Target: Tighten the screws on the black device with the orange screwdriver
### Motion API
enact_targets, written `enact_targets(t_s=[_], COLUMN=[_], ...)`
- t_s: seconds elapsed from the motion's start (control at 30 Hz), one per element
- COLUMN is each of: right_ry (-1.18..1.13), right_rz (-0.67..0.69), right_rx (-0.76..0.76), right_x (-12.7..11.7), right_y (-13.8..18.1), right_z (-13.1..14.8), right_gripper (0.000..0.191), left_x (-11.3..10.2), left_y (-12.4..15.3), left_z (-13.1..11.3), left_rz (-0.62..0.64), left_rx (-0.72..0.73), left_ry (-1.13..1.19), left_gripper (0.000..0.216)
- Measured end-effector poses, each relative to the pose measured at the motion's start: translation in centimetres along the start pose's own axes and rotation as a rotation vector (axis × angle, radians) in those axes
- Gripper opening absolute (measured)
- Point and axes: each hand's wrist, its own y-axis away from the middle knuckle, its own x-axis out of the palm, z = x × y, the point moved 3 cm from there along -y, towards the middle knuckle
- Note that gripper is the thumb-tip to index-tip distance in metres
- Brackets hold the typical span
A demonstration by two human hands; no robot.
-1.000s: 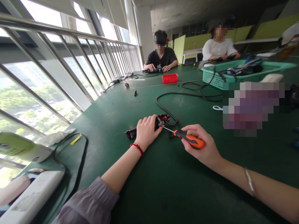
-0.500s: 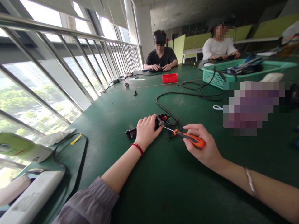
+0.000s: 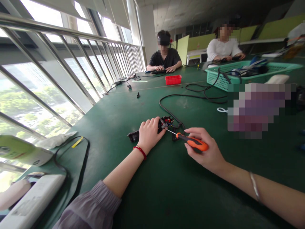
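Note:
My left hand (image 3: 150, 133) is wrapped over a black corded device (image 3: 134, 136) lying on the green table (image 3: 143, 194). The device's far end is opened up, with red and dark inner parts and thin wires showing; its middle is hidden under my palm. In my right hand (image 3: 207, 149) is a screwdriver (image 3: 194, 143) with an orange and black handle, held between thumb and fingers. Its thin shaft slants up-left, and the tip reaches the opened end beside my left thumb. Just what the tip touches is too small to tell. A black cable (image 3: 166, 108) runs from that end.
A teal basket (image 3: 214, 79) with cables and tools stands at the far right, a red tray (image 3: 173, 80) near the middle back. At left are a green bottle (image 3: 21, 151), a white box (image 3: 35, 203) and a black strap (image 3: 84, 162). Two people sit across the table.
My right hand and the screwdriver have shifted slightly to the left. My left hand and the device stay put. The far person in black has moved their hands a little.

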Motion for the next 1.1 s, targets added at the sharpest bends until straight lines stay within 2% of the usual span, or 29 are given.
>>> enact_targets(t_s=[0.1,0.2,0.27,0.4,0.5,0.6,0.7,0.87,0.93,1.03,1.1], right_ry=[-0.029,-0.038,-0.029,-0.044,-0.089,-0.068,-0.030,-0.056,-0.046,0.010,0.037], right_rz=[-0.014,0.086,0.086,-0.040,0.005,0.105,0.111,-0.040,-0.012,0.111,0.136], right_rx=[-0.009,0.089,0.101,-0.011,-0.001,0.097,0.158,0.011,0.020,0.118,0.151], right_x=[-0.14,0.01,0.04,-0.10,-0.04,0.00,-0.05,-0.17,-0.12,0.04,0.07], right_y=[-0.09,-0.19,-0.19,-0.13,-0.16,-0.22,-0.23,-0.20,-0.15,-0.04,0.03], right_z=[-0.05,-0.21,-0.26,-0.31,-0.36,-0.22,-0.11,-0.11,-0.18,-0.20,-0.16], right_gripper=[0.039,0.027,0.021,0.037,0.043,0.024,0.012,0.040,0.043,0.024,0.015], left_x=[0.01,0.00,0.01,0.05,0.06,0.04,-0.03,-0.08,-0.08,-0.06,-0.05], left_y=[0.05,0.08,0.09,0.10,0.11,0.10,0.05,0.01,0.02,0.04,0.04], left_z=[-0.02,-0.02,-0.01,0.00,0.00,0.01,0.01,0.00,0.00,0.00,0.01], left_rz=[-0.002,-0.007,-0.009,-0.008,-0.008,-0.003,-0.002,0.010,0.010,0.003,-0.001], left_rx=[0.003,0.005,0.003,0.004,0.006,0.003,0.004,0.000,-0.001,0.000,0.001], left_ry=[-0.003,-0.006,-0.005,-0.002,-0.007,-0.007,0.001,0.001,-0.001,0.000,-0.001], left_gripper=[0.044,0.044,0.043,0.043,0.044,0.044,0.043,0.043,0.043,0.044,0.044])
